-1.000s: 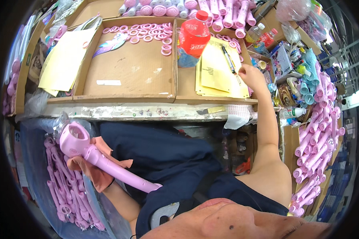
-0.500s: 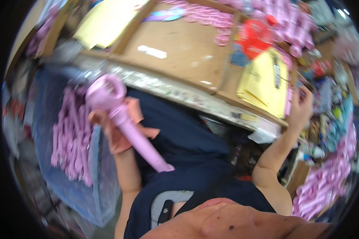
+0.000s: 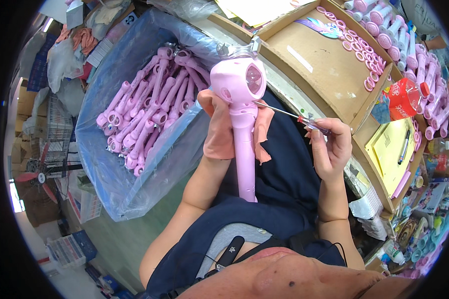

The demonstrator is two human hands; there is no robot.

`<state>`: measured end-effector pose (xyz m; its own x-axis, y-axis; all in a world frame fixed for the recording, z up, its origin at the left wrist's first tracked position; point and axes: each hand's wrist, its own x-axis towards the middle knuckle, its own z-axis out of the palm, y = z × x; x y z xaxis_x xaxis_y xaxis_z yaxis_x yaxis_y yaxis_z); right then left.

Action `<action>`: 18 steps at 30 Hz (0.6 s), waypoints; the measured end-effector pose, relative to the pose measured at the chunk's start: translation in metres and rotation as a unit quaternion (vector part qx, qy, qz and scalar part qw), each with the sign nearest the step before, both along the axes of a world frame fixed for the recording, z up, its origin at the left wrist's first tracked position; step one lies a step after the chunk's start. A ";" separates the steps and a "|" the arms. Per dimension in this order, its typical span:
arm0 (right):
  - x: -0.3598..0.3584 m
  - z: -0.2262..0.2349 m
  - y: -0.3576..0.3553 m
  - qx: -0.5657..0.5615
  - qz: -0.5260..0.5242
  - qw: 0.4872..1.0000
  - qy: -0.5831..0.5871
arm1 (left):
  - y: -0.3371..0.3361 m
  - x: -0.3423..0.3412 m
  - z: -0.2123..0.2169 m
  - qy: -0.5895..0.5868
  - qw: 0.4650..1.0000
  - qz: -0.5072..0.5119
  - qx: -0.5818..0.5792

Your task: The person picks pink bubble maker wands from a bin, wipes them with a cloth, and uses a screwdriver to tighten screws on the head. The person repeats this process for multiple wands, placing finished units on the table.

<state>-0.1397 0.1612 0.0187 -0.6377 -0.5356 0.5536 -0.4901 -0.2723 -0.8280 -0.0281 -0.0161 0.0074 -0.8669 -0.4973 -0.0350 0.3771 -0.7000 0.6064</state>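
My left hand [image 3: 217, 127], covered by an orange cloth or glove, is closed round the neck of a pink plastic wand toy [image 3: 243, 149]. The wand stands roughly upright before my dark apron. Its round head has a clear window, with a silvery transparent piece [image 3: 239, 49] on top. In my right hand [image 3: 332, 149], a small screwdriver [image 3: 312, 124] with a see-through purplish handle is pinched between thumb and fingers. The screwdriver's thin shaft points left, its tip at the joint below the wand's head. Whether it sits in a screw is too small to tell.
To the left, a blue plastic-lined bin [image 3: 134, 194] holds many pink wands [image 3: 149, 109]. A cardboard tray [image 3: 329, 74] at the workbench carries pink rings [image 3: 369, 60]. Beyond are a red-labelled bottle [image 3: 401, 99], yellow sheets [image 3: 391, 154] with a pen, and more wand parts [image 3: 429, 74].
The view has swung left. My right hand has come from beside the yellow sheets to the wand and now holds a screwdriver. The wand, still in my left hand, stands more upright.
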 end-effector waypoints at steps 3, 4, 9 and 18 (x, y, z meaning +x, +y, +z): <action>-0.001 0.004 0.003 -0.013 0.000 0.999 -0.038 | 0.004 0.002 0.005 -0.043 0.994 0.086 -0.043; -0.001 0.005 0.004 -0.009 -0.002 0.999 -0.041 | 0.004 0.002 0.006 -0.070 0.987 0.110 -0.091; 0.001 0.007 -0.002 0.029 0.002 0.999 0.020 | 0.003 0.003 0.008 -0.037 0.995 0.068 -0.057; -0.015 0.003 -0.013 0.074 0.003 0.996 0.058 | -0.005 0.003 0.028 -0.056 0.981 0.102 -0.157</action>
<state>-0.1551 0.1478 0.0213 -0.5707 -0.6195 0.5389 -0.5840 -0.1552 -0.7968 -0.0247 -0.0211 0.0358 -0.7478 -0.6613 0.0584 0.4091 -0.3898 0.8250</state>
